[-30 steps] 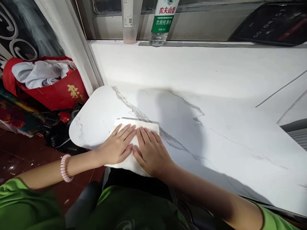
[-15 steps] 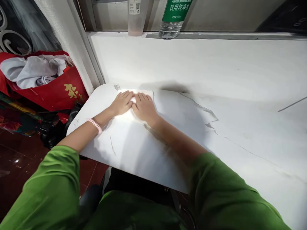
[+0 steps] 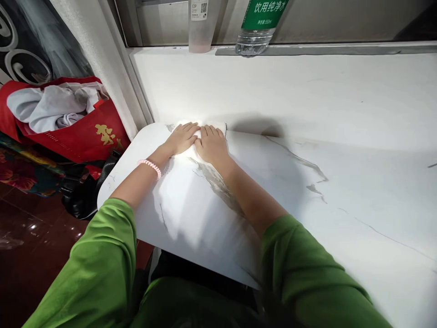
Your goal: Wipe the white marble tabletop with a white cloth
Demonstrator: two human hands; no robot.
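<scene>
My left hand (image 3: 183, 138) lies palm down near the far edge of the white table (image 3: 136, 150), fingers stretched forward. Beside it, my right hand (image 3: 212, 143) is also laid flat, and the two thumbs meet or nearly meet. Under both palms is a white, cloth-like piece (image 3: 191, 154), mostly covered and washed out by the light, so its exact kind is unclear. A pink coiled band (image 3: 150, 166) circles my left wrist.
A water bottle (image 3: 255, 41) with a green label and a translucent cup (image 3: 200, 36) stand on the ledge behind the table. Left of the table are a red bag (image 3: 85, 141) stuffed with white fabric, a black bag (image 3: 77, 200) and a pale curtain (image 3: 92, 54).
Both hands have slid a little farther toward the wall, with the white piece beneath them. More of the table's grey veining shows in front of them. The view has shifted slightly.
</scene>
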